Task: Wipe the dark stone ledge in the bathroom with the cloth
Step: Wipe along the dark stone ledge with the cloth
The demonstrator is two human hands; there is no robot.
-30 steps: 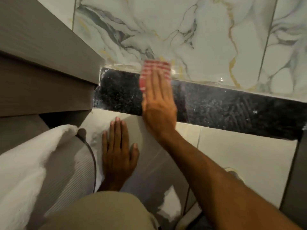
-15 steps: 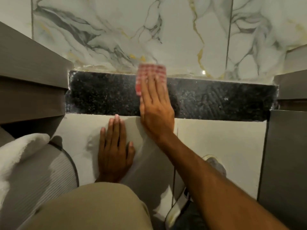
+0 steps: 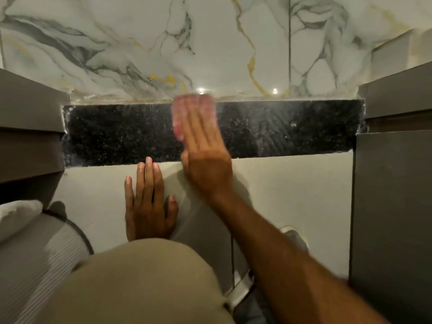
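Observation:
The dark speckled stone ledge (image 3: 117, 134) runs across the middle of the head view, below the marble wall. A red-and-white checked cloth (image 3: 187, 106) lies on it near the middle, blurred by motion. My right hand (image 3: 205, 157) is flat on the cloth, fingers together and pointing toward the wall, pressing it onto the ledge. My left hand (image 3: 149, 199) rests flat, fingers slightly apart, on the pale tile face (image 3: 292, 195) below the ledge, holding nothing. Streaky wipe marks show on the ledge's right part.
Grey cabinet blocks close the ledge in on the left (image 3: 28, 127) and on the right (image 3: 392, 183). A white towel (image 3: 18, 216) lies over a ribbed grey surface at lower left. My knee in beige fabric (image 3: 140, 281) fills the bottom centre.
The view has shifted, so the whole ledge and the right cabinet now show. My right hand and the cloth have slid a little to the right along the ledge. The left hand stays planted.

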